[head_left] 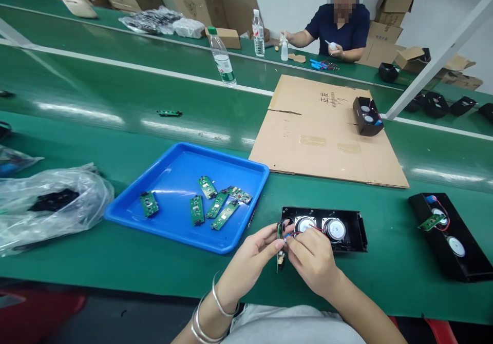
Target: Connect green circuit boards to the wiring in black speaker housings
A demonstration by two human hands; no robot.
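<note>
Between the thumb and fingers of my left hand (257,251) a green circuit board (279,254) stands on edge. My right hand (314,259) pinches a small wire connector (287,237) against the board's face; its red and black wires run back towards a black speaker box (352,244). Two round silver speakers (334,229) sit in that open box, which lies just beyond my hands and is partly covered by them. Whether the connector is seated in the board cannot be made out.
Left of my hands, a blue tray (134,220) holds several circuit boards. A second speaker box (458,262) lies at right. Beyond are a cardboard sheet (316,123) bearing another speaker box (367,115), a water bottle (222,61) and a person (339,31) handling small bottles. A plastic bag (84,195) lies far left.
</note>
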